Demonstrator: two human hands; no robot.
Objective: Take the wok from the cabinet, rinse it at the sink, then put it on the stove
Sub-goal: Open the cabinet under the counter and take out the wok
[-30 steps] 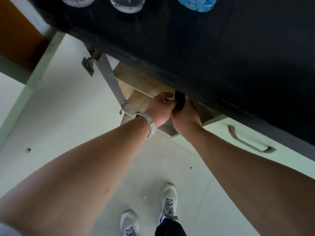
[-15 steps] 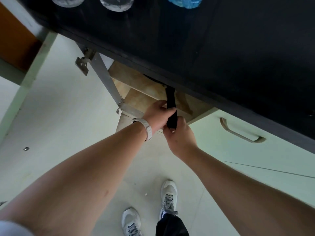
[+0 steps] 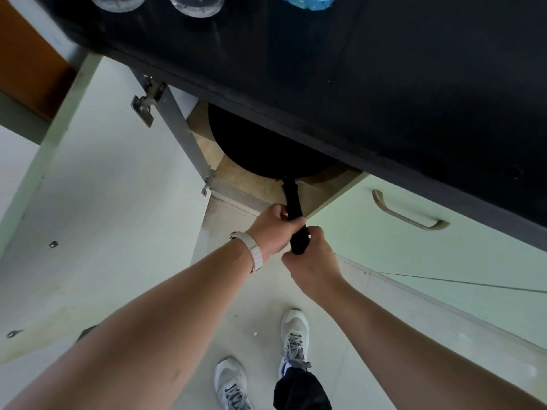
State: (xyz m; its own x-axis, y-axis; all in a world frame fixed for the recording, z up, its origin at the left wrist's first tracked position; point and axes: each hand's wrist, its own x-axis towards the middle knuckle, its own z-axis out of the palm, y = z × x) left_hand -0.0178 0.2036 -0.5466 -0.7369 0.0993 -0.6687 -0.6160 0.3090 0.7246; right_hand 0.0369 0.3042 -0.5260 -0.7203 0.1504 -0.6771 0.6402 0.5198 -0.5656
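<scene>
A black wok (image 3: 260,152) sticks partway out of the open cabinet (image 3: 254,184) under the dark countertop; its far half is hidden by the counter edge. Its long black handle (image 3: 294,214) points toward me. My left hand (image 3: 273,229), with a pale watch band at the wrist, grips the handle from the left. My right hand (image 3: 310,258) is closed around the handle's near end.
The pale green cabinet door (image 3: 97,202) stands swung open on the left, its metal hinges showing. A shut door with a curved handle (image 3: 408,214) is on the right. The black countertop (image 3: 384,84) overhangs above, carrying two clear containers and a blue one. My shoes stand on the floor below.
Both hands have pulled the handle toward me; the wok's round black body has slid out from under the counter and into sight.
</scene>
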